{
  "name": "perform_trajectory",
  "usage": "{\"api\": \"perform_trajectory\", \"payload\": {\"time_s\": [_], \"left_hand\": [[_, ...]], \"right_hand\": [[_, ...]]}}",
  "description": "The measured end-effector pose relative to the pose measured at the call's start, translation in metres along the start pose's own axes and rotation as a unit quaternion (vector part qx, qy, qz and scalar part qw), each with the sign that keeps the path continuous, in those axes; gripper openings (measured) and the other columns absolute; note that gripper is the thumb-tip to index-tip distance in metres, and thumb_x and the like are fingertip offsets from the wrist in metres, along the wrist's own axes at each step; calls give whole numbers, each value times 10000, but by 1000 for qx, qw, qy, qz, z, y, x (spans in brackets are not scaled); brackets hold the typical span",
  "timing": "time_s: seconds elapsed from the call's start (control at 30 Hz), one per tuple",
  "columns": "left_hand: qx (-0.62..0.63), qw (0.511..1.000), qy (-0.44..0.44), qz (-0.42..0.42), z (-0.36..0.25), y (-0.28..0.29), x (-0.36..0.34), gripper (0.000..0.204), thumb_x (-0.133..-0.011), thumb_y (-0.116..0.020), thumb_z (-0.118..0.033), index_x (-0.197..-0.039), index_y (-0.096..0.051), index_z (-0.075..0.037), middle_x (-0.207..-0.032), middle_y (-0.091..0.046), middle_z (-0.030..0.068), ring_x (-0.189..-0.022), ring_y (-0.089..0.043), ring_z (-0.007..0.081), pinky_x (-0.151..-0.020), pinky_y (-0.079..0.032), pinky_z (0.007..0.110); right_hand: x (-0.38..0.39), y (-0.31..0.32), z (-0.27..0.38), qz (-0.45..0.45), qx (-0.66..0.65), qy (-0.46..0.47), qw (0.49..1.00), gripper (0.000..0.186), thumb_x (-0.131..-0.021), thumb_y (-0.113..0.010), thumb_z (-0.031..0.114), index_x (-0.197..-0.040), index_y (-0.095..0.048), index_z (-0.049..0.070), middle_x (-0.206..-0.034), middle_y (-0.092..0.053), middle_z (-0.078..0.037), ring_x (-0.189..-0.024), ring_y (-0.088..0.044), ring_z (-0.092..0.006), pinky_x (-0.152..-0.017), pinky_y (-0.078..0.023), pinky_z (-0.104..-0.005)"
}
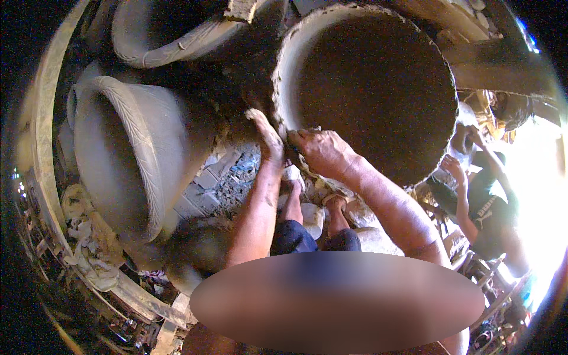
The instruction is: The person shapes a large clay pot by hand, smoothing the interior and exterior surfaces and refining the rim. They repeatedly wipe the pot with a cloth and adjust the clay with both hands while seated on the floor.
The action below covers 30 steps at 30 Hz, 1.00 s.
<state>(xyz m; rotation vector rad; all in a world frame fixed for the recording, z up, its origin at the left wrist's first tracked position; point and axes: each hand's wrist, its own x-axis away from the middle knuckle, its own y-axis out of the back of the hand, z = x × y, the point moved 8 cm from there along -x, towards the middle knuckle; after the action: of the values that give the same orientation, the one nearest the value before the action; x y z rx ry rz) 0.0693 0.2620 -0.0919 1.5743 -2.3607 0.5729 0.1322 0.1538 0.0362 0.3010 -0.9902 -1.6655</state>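
A large round clay pot [288,77] with a rough, uneven rim stands in front of me, its inside dark. My left hand [267,139] lies along the outer side of the rim, fingers stretched out and smeared with clay. Opposite it, my right hand [324,151] presses at the inner side of the near-left rim with its fingers curled in. Whatever those fingers hold, if anything, is hidden under the knuckles.
To the left, a clay pot with a patterned rim [139,139] lies tilted. Behind it is another big pot [163,54] with a block [241,9] on its rim. At right, a person in dark clothing [494,213] works. Rubble [234,183] covers the floor.
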Motion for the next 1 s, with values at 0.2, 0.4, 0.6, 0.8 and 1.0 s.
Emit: {"api": "perform_trajectory", "payload": {"time_s": [0.2, 0.4, 0.6, 0.8, 1.0], "left_hand": [[601, 778, 150, 105, 7, 16, 7, 472, -1019, -218, -219, -1436, -259, -2, -1508, -252, 118, -1398, -234, 234, -1166, -134, 383], [936, 186, 257, 151, 17, 22, -10, 442, -1005, -236, -170, -1394, -382, -20, -1456, -368, 132, -1366, -311, 257, -1150, -212, 404], [889, 179, 335, 255, -39, -29, 7, 455, -988, -277, -143, -1417, -357, -14, -1386, -443, 124, -1314, -376, 248, -1128, -225, 468], [895, 266, 201, 296, -36, -10, 19, 505, -1013, -219, -206, -1476, -180, -8, -1514, -235, 125, -1388, -229, 243, -1153, -142, 417], [841, 220, 241, 431, 13, 5, 13, 512, -1027, -147, -247, -1483, -144, -14, -1568, -87, 93, -1444, -57, 184, -1179, -39, 355]], "right_hand": [[-60, 19, -24, 49, 36, -18, 998, 285, -759, -579, 38, -1039, -616, 74, -857, -670, -189, -815, -666, -362, -719, -538, -475], [-40, 13, -8, -2, 18, 11, 1000, 249, -752, -612, 53, -1000, -597, 54, -895, -659, -187, -846, -657, -369, -718, -535, -462], [-23, 11, -6, 27, 55, 19, 998, 279, -764, -589, 57, -1042, -571, 47, -831, -649, -170, -828, -654, -364, -687, -540, -457], [-74, 33, -25, -9, -26, 4, 1000, 265, -721, -617, 31, -984, -618, 59, -809, -658, -198, -807, -657, -367, -685, -538, -456], [-5, 3, 8, 10, 5, 23, 1000, 273, -748, -622, 66, -1009, -558, 17, -874, -639, -170, -841, -655, -353, -721, -545, -432]]}}
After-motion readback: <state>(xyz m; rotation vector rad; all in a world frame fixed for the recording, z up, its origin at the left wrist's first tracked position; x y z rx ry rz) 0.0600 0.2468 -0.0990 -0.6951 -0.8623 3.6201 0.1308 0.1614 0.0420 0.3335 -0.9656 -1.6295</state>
